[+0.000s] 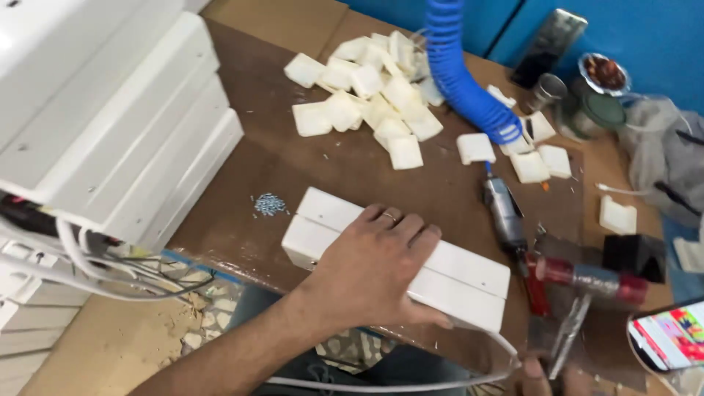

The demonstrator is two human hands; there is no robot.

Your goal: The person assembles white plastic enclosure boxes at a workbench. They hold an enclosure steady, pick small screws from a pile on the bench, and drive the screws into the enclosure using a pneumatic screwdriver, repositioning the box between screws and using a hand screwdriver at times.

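White oblong housing [411, 260], two long plastic parts lying side by side, rests flat near the front edge of the brown workbench [293, 161]; all positions below are given relative to this housing.

Left hand [378, 268] lies palm-down across its middle, fingers spread and flat, pressing on the top face rather than curled around it; thumb runs along the near edge. A ring shows on one finger.

Right hand [546, 375] sits just off the housing's right end at the bottom of the view, mostly cut off and blurred. It appears closed around the handle of a metal tool [576, 323] that rises from it; the exact finger grip cannot be made out.

A white cable [411, 383] trails from the housing's right end and runs below its near side.

Behind the housing's right end: a grey air-driven screwdriver [504, 213], fed by a blue coiled hose [462, 73]. Farther behind, a loose pile of small cream plastic caps [374, 95]. Just to the left, a small heap of bluish screws [270, 204]. Well to the left, a stack of white panels [110, 125] with wires hanging beneath. To the right, past the tool, a phone [671, 337] with a lit screen.
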